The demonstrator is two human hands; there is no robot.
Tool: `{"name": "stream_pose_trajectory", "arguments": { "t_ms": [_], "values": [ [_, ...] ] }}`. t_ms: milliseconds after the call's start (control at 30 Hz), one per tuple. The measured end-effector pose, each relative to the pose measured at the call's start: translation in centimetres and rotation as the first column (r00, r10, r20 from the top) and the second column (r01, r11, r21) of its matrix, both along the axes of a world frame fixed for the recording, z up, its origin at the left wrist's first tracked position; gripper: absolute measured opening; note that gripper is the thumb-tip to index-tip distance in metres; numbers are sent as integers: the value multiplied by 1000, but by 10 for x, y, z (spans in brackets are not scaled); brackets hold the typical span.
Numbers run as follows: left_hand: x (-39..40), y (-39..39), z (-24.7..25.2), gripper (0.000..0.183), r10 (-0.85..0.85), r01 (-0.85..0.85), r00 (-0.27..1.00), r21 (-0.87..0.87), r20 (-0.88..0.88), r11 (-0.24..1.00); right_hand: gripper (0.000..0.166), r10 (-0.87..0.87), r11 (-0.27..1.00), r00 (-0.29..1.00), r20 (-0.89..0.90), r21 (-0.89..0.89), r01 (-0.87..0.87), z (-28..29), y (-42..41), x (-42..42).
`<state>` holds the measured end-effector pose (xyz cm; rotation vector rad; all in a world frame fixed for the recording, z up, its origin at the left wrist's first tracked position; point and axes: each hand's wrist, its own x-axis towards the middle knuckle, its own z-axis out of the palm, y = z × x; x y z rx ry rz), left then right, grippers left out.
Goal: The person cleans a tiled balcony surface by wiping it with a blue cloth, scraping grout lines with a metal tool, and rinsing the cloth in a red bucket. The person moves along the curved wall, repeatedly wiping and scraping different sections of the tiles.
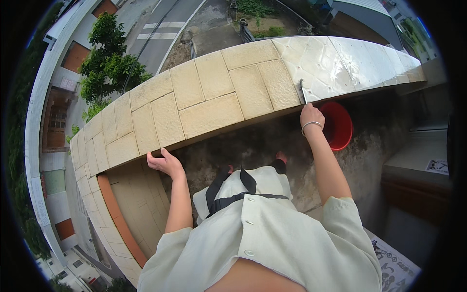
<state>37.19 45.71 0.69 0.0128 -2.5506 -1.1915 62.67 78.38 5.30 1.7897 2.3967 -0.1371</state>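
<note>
A thin, dark-tipped tool (302, 92), perhaps a narrow brush, is gripped by its end in my right hand (312, 116). Its head lies against the top of the tiled parapet ledge (209, 107), by the joint between the beige stone-look tiles and a glossy patterned tile (314, 67). A bracelet circles the right wrist. My left hand (166, 163) is at the ledge's inner edge, thumb and fingers apart, holding nothing; whether it presses on the edge cannot be told. Partly behind my right hand and forearm stands a red bucket (343, 126), its contents hidden.
Beyond the ledge is a drop to a road (155, 36) and a leafy tree (113, 67). My feet are on a stained concrete floor (248, 146). An orange strip (120, 222) edges the side wall at left. A printed sheet (394, 264) lies at lower right.
</note>
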Motion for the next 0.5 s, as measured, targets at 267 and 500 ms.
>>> {"name": "stream_pose_trajectory", "arguments": {
  "t_ms": [267, 500],
  "values": [
    [-159, -74, -15, 48, -161, 93, 986, -632, -51, 770, 20, 174, 983, 984, -39, -57, -176, -3, -82, -96],
    [-150, -69, -11, 49, -75, 109, 994, -735, 80, 669, 25, 108, 994, 989, 98, -36, -105, 1, -97, -66]
  ]
}}
